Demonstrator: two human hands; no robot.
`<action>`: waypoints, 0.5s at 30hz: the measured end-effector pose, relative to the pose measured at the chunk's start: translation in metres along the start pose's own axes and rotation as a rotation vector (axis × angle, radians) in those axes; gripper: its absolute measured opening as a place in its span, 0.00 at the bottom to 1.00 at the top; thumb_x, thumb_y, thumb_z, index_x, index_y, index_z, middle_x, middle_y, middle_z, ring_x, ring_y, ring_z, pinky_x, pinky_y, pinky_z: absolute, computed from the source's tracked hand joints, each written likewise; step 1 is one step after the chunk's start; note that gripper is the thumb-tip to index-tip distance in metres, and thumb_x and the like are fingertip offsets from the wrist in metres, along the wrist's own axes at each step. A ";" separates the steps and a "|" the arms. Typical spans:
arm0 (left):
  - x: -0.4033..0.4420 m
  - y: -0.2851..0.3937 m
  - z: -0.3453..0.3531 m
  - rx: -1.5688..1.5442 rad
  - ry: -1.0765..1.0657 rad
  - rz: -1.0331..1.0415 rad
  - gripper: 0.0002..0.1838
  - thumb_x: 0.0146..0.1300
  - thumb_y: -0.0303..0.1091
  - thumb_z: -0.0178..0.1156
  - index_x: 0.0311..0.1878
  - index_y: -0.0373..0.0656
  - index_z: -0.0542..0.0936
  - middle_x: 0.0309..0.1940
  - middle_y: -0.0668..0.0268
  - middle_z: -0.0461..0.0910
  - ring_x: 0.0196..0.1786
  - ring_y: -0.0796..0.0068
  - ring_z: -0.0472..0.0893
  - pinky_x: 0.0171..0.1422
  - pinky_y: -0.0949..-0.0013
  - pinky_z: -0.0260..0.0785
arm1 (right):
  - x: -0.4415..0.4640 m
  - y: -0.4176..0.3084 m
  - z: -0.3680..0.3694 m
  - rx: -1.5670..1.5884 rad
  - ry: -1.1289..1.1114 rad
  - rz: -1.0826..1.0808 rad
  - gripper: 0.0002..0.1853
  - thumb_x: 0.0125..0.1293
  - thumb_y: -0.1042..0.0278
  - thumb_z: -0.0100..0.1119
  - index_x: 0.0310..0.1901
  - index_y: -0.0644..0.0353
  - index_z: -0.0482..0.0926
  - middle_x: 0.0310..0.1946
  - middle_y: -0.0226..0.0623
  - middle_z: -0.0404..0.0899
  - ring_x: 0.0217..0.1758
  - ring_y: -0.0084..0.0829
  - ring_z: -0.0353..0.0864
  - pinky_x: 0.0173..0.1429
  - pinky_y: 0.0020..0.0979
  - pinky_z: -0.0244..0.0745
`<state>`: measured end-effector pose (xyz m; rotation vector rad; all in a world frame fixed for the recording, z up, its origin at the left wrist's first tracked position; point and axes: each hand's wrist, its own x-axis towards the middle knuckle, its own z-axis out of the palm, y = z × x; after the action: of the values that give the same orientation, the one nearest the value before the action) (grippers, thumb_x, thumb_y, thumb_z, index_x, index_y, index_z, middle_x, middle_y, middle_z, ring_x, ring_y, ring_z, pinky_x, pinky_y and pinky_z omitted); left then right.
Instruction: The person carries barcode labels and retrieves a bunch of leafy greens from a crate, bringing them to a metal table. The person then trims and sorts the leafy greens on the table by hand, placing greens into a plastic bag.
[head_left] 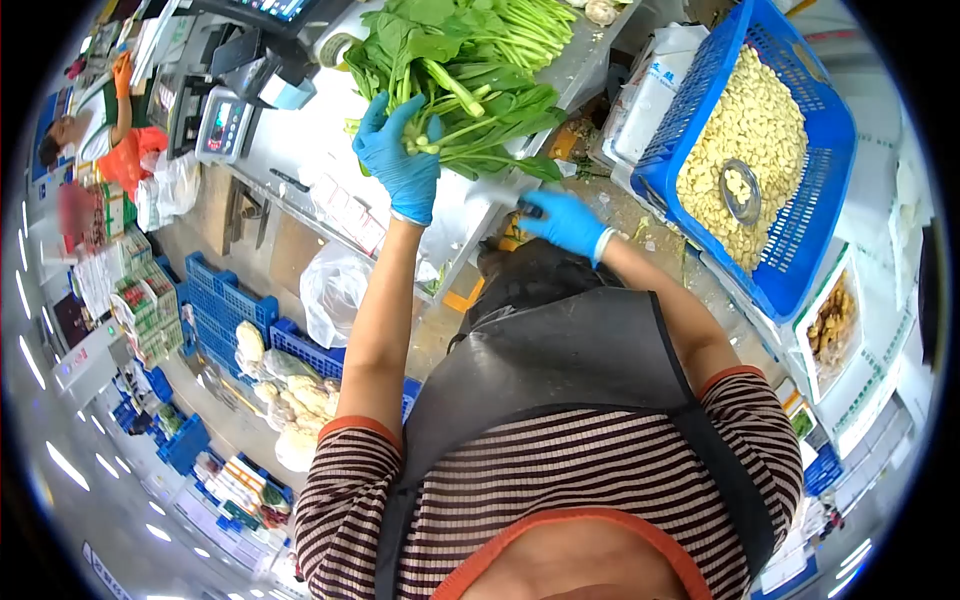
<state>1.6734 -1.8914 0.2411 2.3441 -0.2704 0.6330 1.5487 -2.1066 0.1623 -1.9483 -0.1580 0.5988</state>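
Leafy green vegetables (420, 40) with long pale stems lie heaped on the worktop at the top of the head view. My left hand (398, 165), in a blue glove, is at the near edge of the heap. Its fingers are spread against the leaves, and cut stem ends show beside the thumb. In a matching glove, my right hand (568, 225) is closed around the dark handle of a knife (497, 193). The blade points left, smeared by motion, just below the greens and apart from my left hand.
On the right stands a blue basket (845, 165) of pale sliced pieces with a metal bowl (740, 190) in it. A scale (223, 125) and a roll of tape (337, 50) sit at left. Another person (135, 150) in orange works beyond. Blue crates (225, 305) lie lower left.
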 end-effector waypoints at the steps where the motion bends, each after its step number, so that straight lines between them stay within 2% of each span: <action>1: -0.004 -0.005 -0.002 -0.020 0.019 -0.037 0.18 0.48 0.28 0.73 0.45 0.50 0.84 0.50 0.57 0.76 0.53 0.58 0.75 0.58 0.61 0.67 | 0.000 0.011 0.016 -0.015 -0.145 0.010 0.21 0.59 0.55 0.63 0.51 0.57 0.76 0.40 0.50 0.80 0.42 0.50 0.80 0.46 0.43 0.73; 3: -0.006 -0.009 -0.003 -0.080 0.040 -0.072 0.18 0.49 0.27 0.73 0.46 0.48 0.84 0.48 0.58 0.76 0.53 0.60 0.75 0.59 0.62 0.68 | 0.021 0.002 0.034 -0.091 -0.255 0.020 0.23 0.59 0.58 0.63 0.54 0.60 0.74 0.46 0.53 0.78 0.48 0.55 0.78 0.51 0.47 0.72; 5: -0.002 -0.013 -0.006 -0.149 0.045 -0.067 0.19 0.49 0.27 0.73 0.47 0.47 0.84 0.48 0.59 0.75 0.53 0.61 0.75 0.59 0.64 0.68 | 0.056 0.009 0.056 -0.104 -0.134 -0.117 0.27 0.58 0.59 0.65 0.55 0.66 0.71 0.50 0.59 0.74 0.52 0.57 0.75 0.57 0.47 0.72; 7: 0.001 -0.020 -0.009 -0.168 0.033 -0.062 0.19 0.50 0.26 0.73 0.48 0.46 0.83 0.49 0.59 0.75 0.53 0.62 0.75 0.59 0.64 0.68 | 0.074 -0.008 0.052 -0.281 -0.004 -0.175 0.27 0.58 0.57 0.65 0.54 0.64 0.73 0.48 0.57 0.76 0.51 0.54 0.77 0.54 0.47 0.73; 9: 0.005 -0.024 -0.014 -0.171 -0.018 -0.057 0.20 0.50 0.27 0.74 0.48 0.46 0.83 0.49 0.59 0.75 0.52 0.62 0.75 0.59 0.64 0.69 | 0.078 -0.038 0.027 -0.362 0.096 -0.199 0.24 0.59 0.54 0.65 0.52 0.61 0.75 0.44 0.51 0.79 0.45 0.51 0.80 0.48 0.47 0.75; 10: 0.003 -0.022 -0.015 -0.207 -0.007 -0.073 0.20 0.50 0.27 0.74 0.48 0.46 0.83 0.48 0.59 0.75 0.52 0.62 0.76 0.59 0.64 0.69 | 0.069 -0.065 0.013 -0.211 0.247 -0.092 0.22 0.59 0.52 0.65 0.49 0.57 0.77 0.39 0.44 0.80 0.37 0.48 0.81 0.42 0.45 0.76; 11: 0.000 -0.019 -0.015 -0.245 0.004 -0.087 0.19 0.50 0.27 0.74 0.48 0.46 0.83 0.48 0.59 0.76 0.52 0.62 0.76 0.59 0.64 0.69 | 0.061 -0.085 0.004 -0.243 0.461 -0.148 0.20 0.60 0.52 0.64 0.48 0.55 0.78 0.40 0.41 0.81 0.35 0.47 0.81 0.39 0.44 0.77; 13: -0.001 -0.017 -0.012 -0.250 0.023 -0.070 0.19 0.49 0.28 0.73 0.48 0.47 0.84 0.48 0.58 0.76 0.51 0.61 0.76 0.58 0.64 0.69 | 0.056 -0.110 -0.010 -0.367 0.694 -0.348 0.22 0.59 0.55 0.66 0.53 0.53 0.78 0.34 0.36 0.81 0.32 0.37 0.81 0.38 0.33 0.76; 15: -0.003 -0.016 -0.009 -0.178 0.022 -0.018 0.19 0.49 0.30 0.72 0.47 0.49 0.85 0.48 0.56 0.77 0.49 0.58 0.77 0.56 0.62 0.69 | 0.068 -0.110 -0.010 -0.299 0.534 -0.391 0.20 0.60 0.53 0.64 0.51 0.52 0.79 0.38 0.37 0.82 0.34 0.39 0.82 0.38 0.37 0.76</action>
<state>1.6729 -1.8736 0.2365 2.1657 -0.2833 0.6008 1.6298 -2.0408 0.2393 -2.2144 -0.2926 -0.2198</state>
